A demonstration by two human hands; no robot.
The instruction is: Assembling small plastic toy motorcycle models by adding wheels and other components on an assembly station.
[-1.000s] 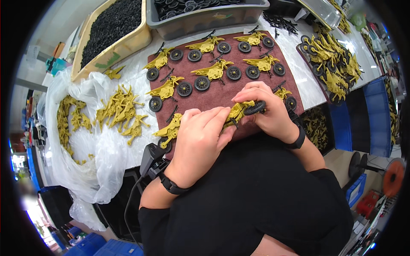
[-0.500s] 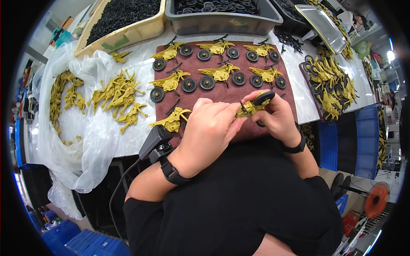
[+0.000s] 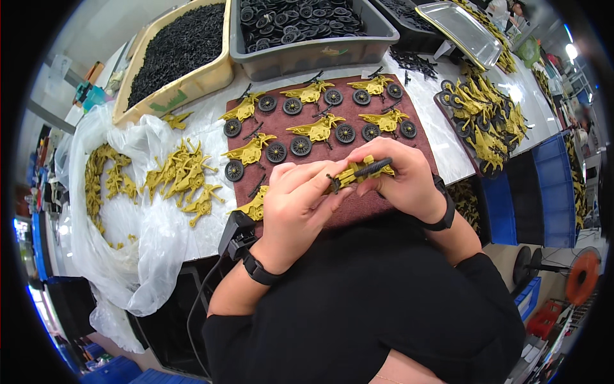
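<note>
- Left hand (image 3: 295, 203) is pinched narrow on a yellow toy motorbike (image 3: 343, 178), and I see the right hand (image 3: 406, 182) gripping the other end, beside its black wheel (image 3: 373, 168).
- I place that held piece over the near part of the maroon mat (image 3: 355, 210), which I use as my landmark.
- Beyond the mat's far left corner I see a cream tub (image 3: 208, 83), heaped with small black parts (image 3: 179, 51) too fine for me to tell apart.
- Just past the mat's far edge sits a grey tub (image 3: 281, 63), holding many loose black wheels (image 3: 300, 19).
- Past the mat's far right corner I make out a dark bin (image 3: 425, 38) of black pieces, with a clear panel (image 3: 464, 32) tilted beside it.
- Left of the mat, a crumpled clear plastic bag (image 3: 160, 272) lies open around yellow parts (image 3: 96, 185); more yellow bodies (image 3: 179, 169) are piled between the two.
- Right of the mat, I see a heap of wheeled yellow bikes (image 3: 489, 121).
- On the mat itself, other bikes (image 3: 318, 130) lie in rows, one partly hidden by the left hand.
- White sheeting (image 3: 448, 153) covers the table around the mat.
- Farther out, right of the mat and lower, I see blue bins (image 3: 505, 205) and an orange fan (image 3: 583, 276).
</note>
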